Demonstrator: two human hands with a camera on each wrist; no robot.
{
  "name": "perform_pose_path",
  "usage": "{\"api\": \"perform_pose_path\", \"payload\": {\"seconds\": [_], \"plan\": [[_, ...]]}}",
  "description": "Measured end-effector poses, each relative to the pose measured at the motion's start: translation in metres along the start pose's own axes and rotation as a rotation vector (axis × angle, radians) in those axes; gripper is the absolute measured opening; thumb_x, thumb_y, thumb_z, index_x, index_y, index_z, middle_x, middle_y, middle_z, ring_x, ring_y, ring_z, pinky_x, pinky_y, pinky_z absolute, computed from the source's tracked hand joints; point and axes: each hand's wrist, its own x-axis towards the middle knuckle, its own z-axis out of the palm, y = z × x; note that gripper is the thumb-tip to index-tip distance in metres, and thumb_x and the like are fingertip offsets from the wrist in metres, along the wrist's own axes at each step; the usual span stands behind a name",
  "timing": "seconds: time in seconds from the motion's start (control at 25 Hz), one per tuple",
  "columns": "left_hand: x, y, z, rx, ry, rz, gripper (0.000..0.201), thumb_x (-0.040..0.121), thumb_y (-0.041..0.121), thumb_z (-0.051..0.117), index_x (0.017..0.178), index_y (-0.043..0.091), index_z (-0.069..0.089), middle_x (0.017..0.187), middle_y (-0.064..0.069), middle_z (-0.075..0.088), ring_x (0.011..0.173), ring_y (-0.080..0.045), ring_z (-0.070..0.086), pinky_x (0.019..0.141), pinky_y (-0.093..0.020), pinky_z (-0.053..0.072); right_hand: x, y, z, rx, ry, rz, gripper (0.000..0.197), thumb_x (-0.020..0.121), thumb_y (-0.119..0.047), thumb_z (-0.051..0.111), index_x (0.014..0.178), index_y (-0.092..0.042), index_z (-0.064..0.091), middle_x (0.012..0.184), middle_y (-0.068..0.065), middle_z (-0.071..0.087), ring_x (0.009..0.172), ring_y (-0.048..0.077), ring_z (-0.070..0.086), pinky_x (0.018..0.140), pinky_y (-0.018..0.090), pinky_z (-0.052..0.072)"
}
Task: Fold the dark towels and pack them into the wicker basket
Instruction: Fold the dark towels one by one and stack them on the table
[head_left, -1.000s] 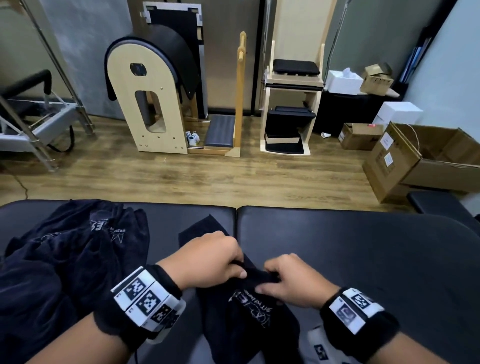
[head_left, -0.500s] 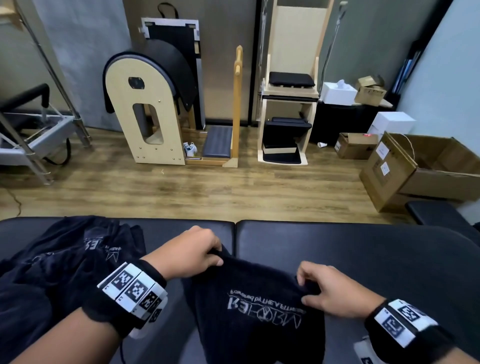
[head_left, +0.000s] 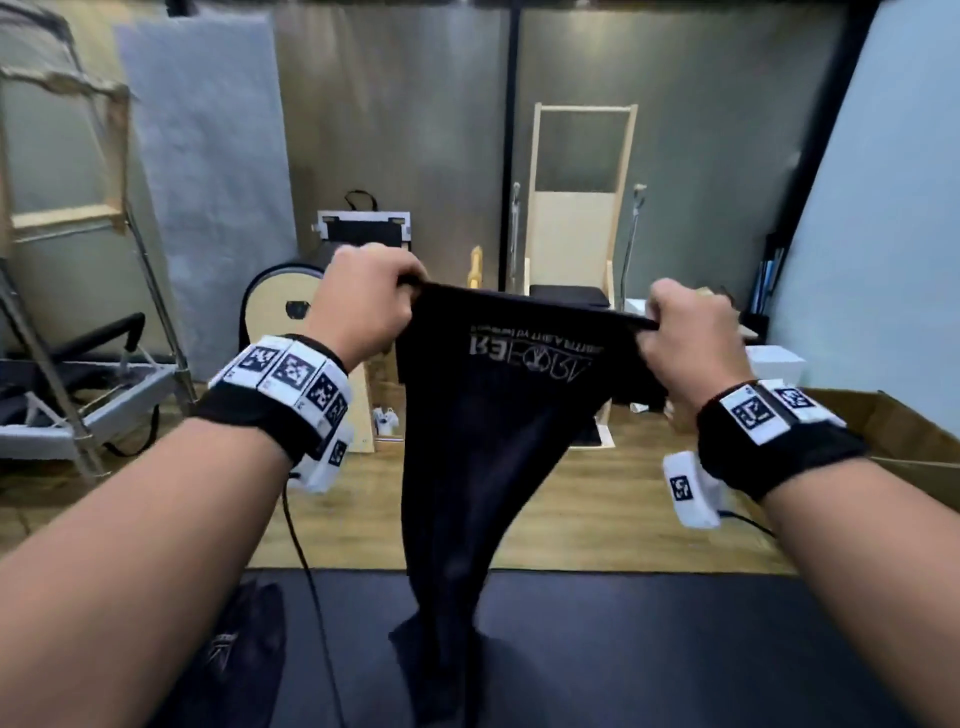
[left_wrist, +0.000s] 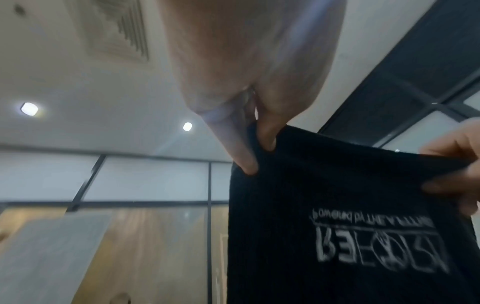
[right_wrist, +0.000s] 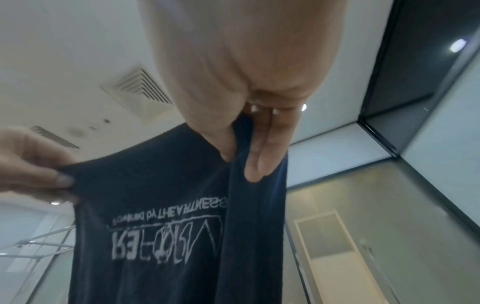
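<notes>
Black towel (head_left: 488, 447) hangs stretched, white logo upside-down.

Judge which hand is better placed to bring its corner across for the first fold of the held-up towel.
Left, marginally. Both the left hand and the right hand pinch top corners of the towel, but the left grip holds a flat single edge, while fabric bunches in a fold beside the right fingers.
</notes>
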Motion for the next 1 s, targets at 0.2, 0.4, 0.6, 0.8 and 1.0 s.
{"api": "perform_pose_path", "payload": {"seconds": [0.2,0.4,0.6,0.8,1.0], "plan": [[-0.042,0.041,-0.041,0.094,0.063,0.225,0.017,0.079,0.002,0.063,0.087,0.012,0.074,0.080,-0.007,0.073,0.076,-0.029,0.068,0.067,-0.034,0.053,-0.039,0.019,-0.058,-0.191,0.004,-0.126,0.019,0.075,-0.004,0.063,0.078,-0.015,0.048,0.077,0.016,0.063,0.074,0.042,0.061,0.057,0.035,0.036],[-0.181,0.094,0.006,0.083,-0.220,0.156,0.015,0.079,0.002,0.062,0.085,0.016,0.062,0.078,-0.002,0.060,0.077,-0.026,0.057,0.060,-0.039,0.049,-0.172,0.077,-0.070,-0.402,-0.419,-0.145,0.014,0.085,-0.022,0.057,0.086,-0.028,0.044,0.092,0.000,0.065,0.087,0.033,0.068,0.064,0.038,0.048],[-0.344,0.159,0.066,-0.098,-0.599,-0.067,0.012,0.089,0.013,0.051,0.087,0.022,0.060,0.089,0.003,0.061,0.092,-0.021,0.059,0.073,-0.035,0.052,-0.336,0.156,-0.070,-0.391,-0.787,-0.027,0.013,0.090,-0.027,0.049,0.102,-0.028,0.047,0.106,-0.002,0.065,0.100,0.029,0.067,0.069,0.038,0.046],[-0.428,0.211,0.073,-0.352,-0.855,-0.355,0.026,0.092,0.017,0.059,0.076,0.035,0.050,0.083,0.006,0.068,0.084,-0.012,0.063,0.079,-0.028,0.051,-0.444,0.201,-0.082,-0.230,-0.953,0.049,0.017,0.085,-0.020,0.046,0.092,-0.029,0.034,0.098,0.001,0.065,0.089,0.034,0.065,0.068,0.041,0.049],[-0.434,0.239,0.058,-0.272,-0.986,-0.380,0.022,0.090,0.020,0.063,0.073,0.032,0.056,0.077,0.006,0.068,0.078,-0.011,0.064,0.073,-0.027,0.051,-0.457,0.213,-0.110,-0.180,-1.071,0.088,0.009,0.078,-0.018,0.055,0.079,-0.022,0.047,0.082,0.000,0.062,0.070,0.026,0.058,0.059,0.036,0.044]]}}
